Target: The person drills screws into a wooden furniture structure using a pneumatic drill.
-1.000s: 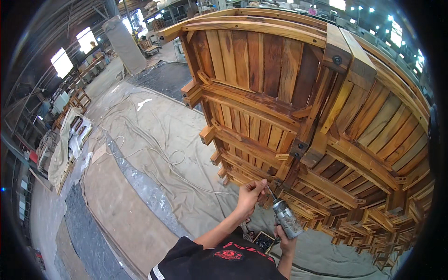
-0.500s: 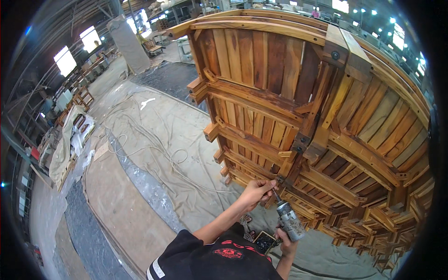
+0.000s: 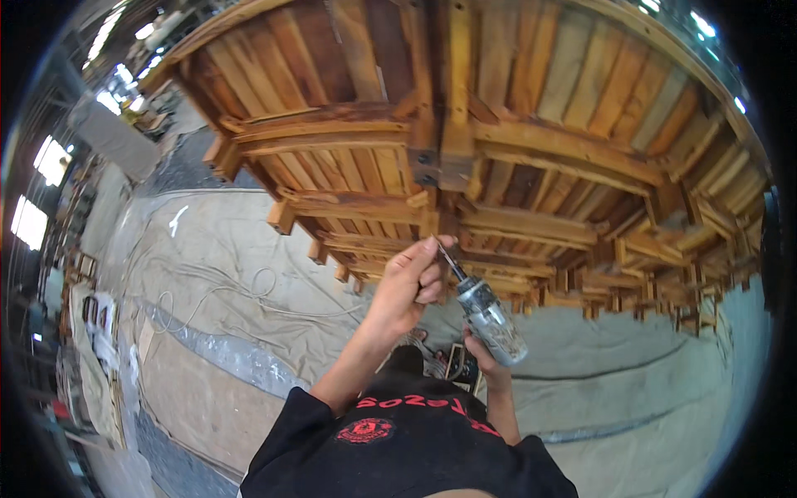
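My right hand (image 3: 484, 355) grips a silver, paint-worn power screwdriver (image 3: 496, 322) by its lower part, with the tool tilted up and to the left. Its thin bit (image 3: 451, 261) reaches the fingertips of my left hand (image 3: 405, 286). Those fingers are pinched at the bit's tip, and any small piece between them is too small to make out. Directly beyond the fingertips stands a brown slatted wooden furniture piece (image 3: 531, 224), its framed underside facing me. Dark bolt heads (image 3: 426, 168) show on a block above my left hand.
More wooden pieces (image 3: 664, 307) stand in a row to the right. Creased cloth sheeting (image 3: 224, 241) covers the floor, with a pale looped hose (image 3: 264, 286) lying on it. A small dark tray (image 3: 456, 363) sits low beside my right hand, partly hidden. A wrapped column (image 3: 112, 137) rises far left.
The view has swung right and closer, so the wooden piece sits further left and higher in it. Both hands keep their hold, with the driver's tip still close to the wooden frame.
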Demonstrator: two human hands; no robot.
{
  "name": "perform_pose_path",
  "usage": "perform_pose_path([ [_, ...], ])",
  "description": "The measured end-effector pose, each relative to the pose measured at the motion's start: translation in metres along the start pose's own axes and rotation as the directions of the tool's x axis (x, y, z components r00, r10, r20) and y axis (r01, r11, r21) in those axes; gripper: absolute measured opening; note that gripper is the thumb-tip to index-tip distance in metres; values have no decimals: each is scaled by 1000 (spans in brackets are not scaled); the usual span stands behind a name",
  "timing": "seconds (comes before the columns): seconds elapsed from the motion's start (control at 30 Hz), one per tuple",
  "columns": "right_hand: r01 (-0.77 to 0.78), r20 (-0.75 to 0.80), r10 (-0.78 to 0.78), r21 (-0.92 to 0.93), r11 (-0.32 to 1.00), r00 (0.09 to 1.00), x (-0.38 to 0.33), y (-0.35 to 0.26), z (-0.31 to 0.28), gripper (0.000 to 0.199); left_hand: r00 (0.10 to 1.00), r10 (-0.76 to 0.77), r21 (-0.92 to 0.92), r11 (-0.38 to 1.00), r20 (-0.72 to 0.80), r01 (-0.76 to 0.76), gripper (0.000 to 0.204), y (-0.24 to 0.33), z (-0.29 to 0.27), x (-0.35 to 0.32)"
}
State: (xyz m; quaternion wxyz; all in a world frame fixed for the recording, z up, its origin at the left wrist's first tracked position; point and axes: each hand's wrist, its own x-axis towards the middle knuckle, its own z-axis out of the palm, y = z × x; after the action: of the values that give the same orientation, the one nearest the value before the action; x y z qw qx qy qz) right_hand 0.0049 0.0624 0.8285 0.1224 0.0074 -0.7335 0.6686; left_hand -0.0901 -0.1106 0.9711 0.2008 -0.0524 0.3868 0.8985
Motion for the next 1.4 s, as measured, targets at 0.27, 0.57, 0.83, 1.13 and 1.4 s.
perform_pose_path([
  [0.27, 35, -46, -41, -121, 992, 998, -12, 5, -21, 19, 957, -278, -444, 850, 81, 284, 23, -63, -58, 36],
  [0.57, 82, -78, -99, -202, 976, 992, -19, 4, -26, 21, 884, -308, -162, 950, -352, 267, 25, -106, -101, 44],
  [0.83, 21, -23, -25, -156, 988, 999, -18, 12, -25, 27, 991, -91, -41, 995, -102, 87, 34, -40, -57, 51],
  [1.13, 308, 117, -285, -386, 870, 951, -8, 6, -28, 37, 997, -77, -81, 994, 10, 78, 34, -19, -51, 46],
  [1.4, 324, 135, -299, -236, 916, 945, 7, -15, -23, 38, 992, -124, 13, 992, 24, 124, 32, -14, -49, 42],
])
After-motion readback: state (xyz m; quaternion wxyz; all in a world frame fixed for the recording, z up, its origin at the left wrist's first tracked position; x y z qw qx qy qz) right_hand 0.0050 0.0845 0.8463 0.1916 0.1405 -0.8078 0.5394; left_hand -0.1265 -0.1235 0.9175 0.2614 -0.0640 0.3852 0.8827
